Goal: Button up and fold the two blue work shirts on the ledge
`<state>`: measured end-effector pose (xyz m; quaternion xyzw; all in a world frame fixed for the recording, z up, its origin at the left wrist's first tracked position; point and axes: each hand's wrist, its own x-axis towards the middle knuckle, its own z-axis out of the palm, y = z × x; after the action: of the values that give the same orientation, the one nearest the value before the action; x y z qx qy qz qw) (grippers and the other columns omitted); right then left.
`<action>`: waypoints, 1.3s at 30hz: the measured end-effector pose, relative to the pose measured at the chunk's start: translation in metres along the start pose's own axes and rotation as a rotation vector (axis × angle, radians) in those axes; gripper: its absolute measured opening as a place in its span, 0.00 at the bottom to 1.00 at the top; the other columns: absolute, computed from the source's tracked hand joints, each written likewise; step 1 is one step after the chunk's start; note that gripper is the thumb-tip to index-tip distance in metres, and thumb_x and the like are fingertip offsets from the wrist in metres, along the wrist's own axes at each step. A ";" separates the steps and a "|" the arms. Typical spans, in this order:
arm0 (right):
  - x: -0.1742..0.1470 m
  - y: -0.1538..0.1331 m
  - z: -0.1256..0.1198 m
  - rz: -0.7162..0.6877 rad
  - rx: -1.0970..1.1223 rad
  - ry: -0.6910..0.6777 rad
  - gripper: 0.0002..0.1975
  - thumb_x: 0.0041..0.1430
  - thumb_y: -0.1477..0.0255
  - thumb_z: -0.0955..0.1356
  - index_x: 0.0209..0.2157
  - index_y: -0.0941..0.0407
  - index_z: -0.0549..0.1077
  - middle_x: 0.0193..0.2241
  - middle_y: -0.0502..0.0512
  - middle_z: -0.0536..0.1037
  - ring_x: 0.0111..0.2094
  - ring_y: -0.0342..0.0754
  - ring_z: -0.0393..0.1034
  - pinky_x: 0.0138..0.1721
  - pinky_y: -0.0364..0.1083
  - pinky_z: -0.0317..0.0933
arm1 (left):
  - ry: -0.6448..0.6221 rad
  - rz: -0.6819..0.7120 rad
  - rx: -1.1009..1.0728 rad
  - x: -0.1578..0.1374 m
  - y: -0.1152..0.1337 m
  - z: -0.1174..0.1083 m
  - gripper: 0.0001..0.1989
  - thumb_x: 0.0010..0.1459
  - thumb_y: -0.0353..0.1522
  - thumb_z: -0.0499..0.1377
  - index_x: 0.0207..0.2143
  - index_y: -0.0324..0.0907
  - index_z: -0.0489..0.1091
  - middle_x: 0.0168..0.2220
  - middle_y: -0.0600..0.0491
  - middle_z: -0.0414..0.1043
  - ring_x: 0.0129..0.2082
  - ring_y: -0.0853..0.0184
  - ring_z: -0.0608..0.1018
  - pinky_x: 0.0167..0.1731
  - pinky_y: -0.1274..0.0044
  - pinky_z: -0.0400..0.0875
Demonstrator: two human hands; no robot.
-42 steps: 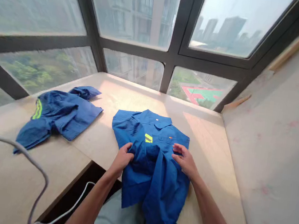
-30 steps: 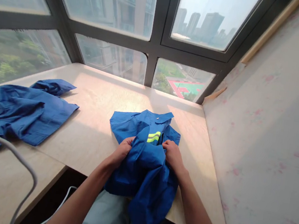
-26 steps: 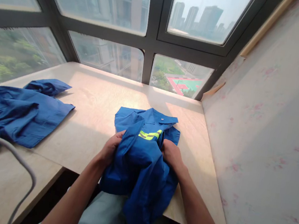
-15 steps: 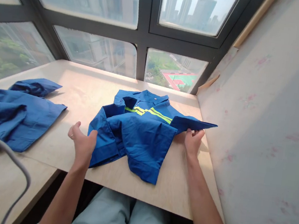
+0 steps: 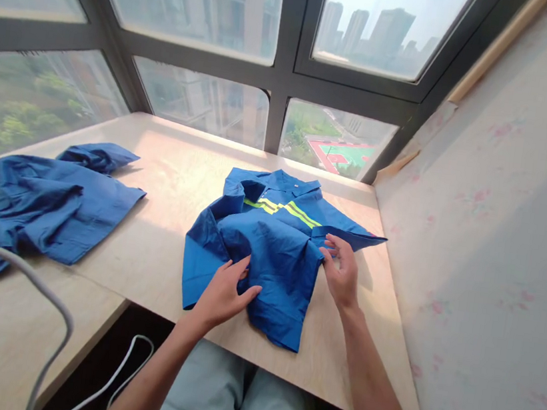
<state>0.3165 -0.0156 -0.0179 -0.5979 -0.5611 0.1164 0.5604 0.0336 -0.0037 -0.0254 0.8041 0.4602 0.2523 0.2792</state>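
A blue work jacket (image 5: 278, 279) with yellow-green and grey reflective stripes lies on the wooden tabletop, collar toward the window. Its left-side sleeve is bent down beside the body, and the right-side sleeve points out toward the wall. My left hand (image 5: 229, 293) is over the lower front of the jacket, thumb and fingers spread, holding nothing. At the jacket's right side edge, just below the sleeve, is my right hand (image 5: 342, 274). Its thumb and fingers are apart at the cloth, with the thumb tip touching or very near the edge.
Another blue garment (image 5: 62, 204) with a yellow-green strip lies crumpled on the left. A grey cable or tube (image 5: 56, 301) curves across the lower left, and a white cord (image 5: 123, 373) hangs below the table edge. Windows (image 5: 196, 101) stand behind; a flowered wall (image 5: 498, 261) borders the right.
My right hand has let go of the right-side sleeve, which now lies lower, and moved left to the jacket's side edge. My left hand has moved right, over the jacket front. The view has shifted left.
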 end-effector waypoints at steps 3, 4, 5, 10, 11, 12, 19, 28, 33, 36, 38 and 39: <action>-0.005 -0.004 0.003 0.258 0.371 -0.499 0.32 0.55 0.55 0.72 0.58 0.53 0.69 0.48 0.60 0.78 0.46 0.55 0.74 0.47 0.56 0.71 | -0.008 0.082 -0.190 -0.006 0.002 0.002 0.30 0.59 0.39 0.59 0.62 0.42 0.62 0.56 0.42 0.72 0.47 0.58 0.81 0.55 0.60 0.70; -0.008 -0.006 0.003 0.320 0.445 -0.650 0.33 0.53 0.56 0.74 0.58 0.53 0.69 0.48 0.60 0.78 0.48 0.56 0.74 0.48 0.56 0.70 | 0.002 0.078 -0.231 -0.008 0.003 0.001 0.30 0.59 0.39 0.59 0.62 0.41 0.61 0.56 0.42 0.72 0.47 0.58 0.80 0.54 0.62 0.72; -0.012 -0.008 0.004 0.362 0.497 -0.774 0.34 0.50 0.57 0.76 0.57 0.53 0.71 0.49 0.59 0.78 0.50 0.56 0.74 0.49 0.55 0.70 | 0.018 0.057 -0.254 -0.009 0.004 0.000 0.31 0.58 0.39 0.59 0.63 0.41 0.61 0.54 0.41 0.74 0.47 0.58 0.80 0.52 0.63 0.73; -0.026 -0.019 0.017 0.373 0.488 -0.932 0.27 0.54 0.63 0.74 0.55 0.54 0.73 0.49 0.59 0.79 0.48 0.55 0.75 0.49 0.55 0.70 | 0.147 -0.120 -0.253 -0.016 0.001 -0.011 0.22 0.57 0.39 0.61 0.51 0.39 0.73 0.34 0.49 0.79 0.36 0.61 0.81 0.43 0.68 0.76; -0.027 -0.020 0.021 0.322 0.415 -0.904 0.25 0.55 0.64 0.73 0.54 0.54 0.73 0.49 0.60 0.79 0.47 0.54 0.75 0.49 0.55 0.70 | 0.166 -0.136 -0.275 -0.018 0.000 -0.015 0.20 0.56 0.40 0.61 0.49 0.40 0.74 0.33 0.50 0.78 0.35 0.61 0.81 0.42 0.70 0.76; -0.028 -0.020 0.024 0.242 0.330 -0.872 0.24 0.55 0.66 0.72 0.54 0.54 0.72 0.49 0.60 0.78 0.48 0.55 0.75 0.50 0.55 0.69 | 0.182 -0.146 -0.304 -0.021 0.000 -0.019 0.19 0.56 0.40 0.62 0.47 0.41 0.75 0.33 0.51 0.78 0.35 0.62 0.80 0.41 0.71 0.76; -0.029 -0.006 0.025 -0.187 -0.328 -0.745 0.25 0.57 0.71 0.69 0.58 0.51 0.71 0.61 0.64 0.67 0.61 0.60 0.62 0.59 0.61 0.56 | 0.426 -0.236 -0.414 -0.043 0.000 -0.048 0.16 0.52 0.39 0.65 0.42 0.41 0.77 0.27 0.55 0.74 0.29 0.67 0.76 0.35 0.76 0.72; -0.009 0.039 0.012 -0.026 -0.653 -0.330 0.13 0.60 0.72 0.65 0.44 0.56 0.78 0.57 0.67 0.72 0.59 0.60 0.65 0.59 0.65 0.53 | 0.532 -0.420 -0.571 -0.053 0.014 -0.053 0.20 0.49 0.44 0.66 0.38 0.38 0.75 0.17 0.62 0.57 0.17 0.74 0.61 0.17 0.81 0.55; 0.001 0.057 -0.006 0.047 -0.665 0.015 0.24 0.54 0.79 0.59 0.50 0.60 0.74 0.57 0.67 0.71 0.60 0.59 0.62 0.61 0.66 0.52 | 0.300 -0.367 -0.511 -0.052 0.025 -0.033 0.19 0.57 0.45 0.60 0.42 0.39 0.74 0.18 0.60 0.62 0.18 0.70 0.67 0.20 0.79 0.63; 0.004 0.046 -0.015 0.010 -0.501 0.180 0.26 0.51 0.78 0.58 0.50 0.58 0.74 0.54 0.64 0.74 0.58 0.56 0.65 0.61 0.61 0.56 | 0.078 -0.135 -0.301 -0.057 0.028 -0.026 0.23 0.57 0.43 0.62 0.52 0.44 0.72 0.38 0.48 0.77 0.39 0.61 0.79 0.43 0.69 0.74; 0.003 0.030 -0.014 -0.033 -0.348 0.167 0.23 0.53 0.77 0.58 0.48 0.57 0.75 0.49 0.61 0.77 0.54 0.55 0.69 0.58 0.58 0.61 | -0.132 0.012 -0.173 -0.061 0.025 -0.022 0.33 0.53 0.45 0.66 0.60 0.47 0.67 0.57 0.43 0.71 0.58 0.53 0.72 0.57 0.61 0.67; 0.001 0.021 -0.012 -0.052 -0.270 0.118 0.22 0.56 0.76 0.59 0.48 0.56 0.76 0.48 0.60 0.78 0.52 0.54 0.71 0.57 0.57 0.63 | -0.237 0.061 -0.121 -0.063 0.022 -0.020 0.40 0.49 0.46 0.68 0.63 0.48 0.63 0.63 0.42 0.64 0.64 0.50 0.65 0.62 0.57 0.61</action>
<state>0.3377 -0.0162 -0.0302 -0.6589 -0.5531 -0.0098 0.5097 0.0052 -0.0640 -0.0052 0.8237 0.3831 0.1911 0.3718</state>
